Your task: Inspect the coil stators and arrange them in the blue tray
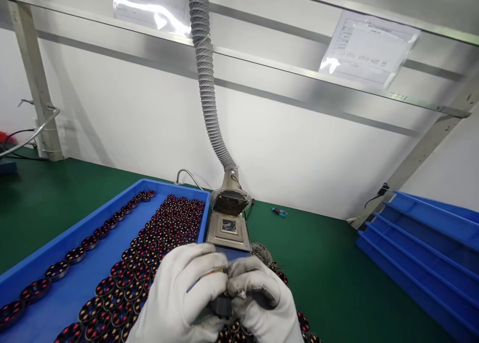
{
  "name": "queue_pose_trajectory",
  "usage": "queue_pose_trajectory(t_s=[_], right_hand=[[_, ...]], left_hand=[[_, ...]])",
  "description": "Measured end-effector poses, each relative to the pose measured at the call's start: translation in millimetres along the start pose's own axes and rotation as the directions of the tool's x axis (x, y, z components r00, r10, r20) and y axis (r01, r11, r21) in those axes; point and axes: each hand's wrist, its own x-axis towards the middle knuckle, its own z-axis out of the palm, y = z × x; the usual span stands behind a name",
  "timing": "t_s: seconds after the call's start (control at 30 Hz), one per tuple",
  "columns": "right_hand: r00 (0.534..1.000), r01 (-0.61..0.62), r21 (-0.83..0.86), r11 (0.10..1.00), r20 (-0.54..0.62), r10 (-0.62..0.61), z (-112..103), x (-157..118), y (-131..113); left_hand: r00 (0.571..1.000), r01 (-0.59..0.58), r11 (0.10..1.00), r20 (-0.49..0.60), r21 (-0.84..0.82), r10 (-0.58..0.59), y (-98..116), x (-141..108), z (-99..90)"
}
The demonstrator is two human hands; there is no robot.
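My left hand, in a white glove, is closed around a dark part mostly hidden by the fingers; a sliver of red and yellow shows at its edge. My right hand, gloved too with grey-stained fingertips, is pinched against the same spot. What the right fingertips grip is hidden. Both hands meet in front of a metal solder pot with a square shiny opening. Many black ring-shaped coil parts with red and yellow segments lie around and below the hands.
A blue tray holds packed ring parts, with one row along its left side. Over the pot hangs a fume hood on a grey hose. Stacked blue trays stand at right. Small cutters lie on the green table.
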Motion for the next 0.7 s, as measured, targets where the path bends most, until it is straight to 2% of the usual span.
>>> queue_pose_trajectory(t_s=[0.07,0.17,0.23,0.33,0.47,0.6,0.7], right_hand=[[0.997,0.001,0.089,0.996,-0.077,0.006,2,0,1],[0.962,-0.054,0.372,0.927,-0.230,0.149,-4,-4,-1],[0.929,-0.061,0.475,0.878,-0.293,0.224,-10,-9,-1],[0.920,-0.176,0.462,0.869,-0.237,0.312,-7,-19,8],[0.903,-0.313,0.482,0.818,-0.117,0.414,20,-25,35],[0.883,-0.364,0.526,0.769,-0.068,0.464,35,-25,57],[0.853,-0.353,0.633,0.689,-0.086,0.515,36,-27,58]], left_hand=[[0.997,-0.068,0.995,-0.017,0.072,0.070,1,-1,-0.9],[0.994,-0.110,0.983,-0.009,0.150,0.112,1,-2,-3.8],[0.994,-0.102,0.979,-0.020,0.175,0.107,-1,-1,-6.1],[0.995,-0.081,0.976,-0.041,0.201,0.091,-2,0,-8.0],[0.994,-0.067,0.976,-0.070,0.209,0.083,0,2,-6.5],[0.995,0.100,0.995,0.006,-0.010,-0.100,0,3,-6.4],[0.984,0.175,0.949,0.083,-0.262,-0.159,-5,4,-7.1]])
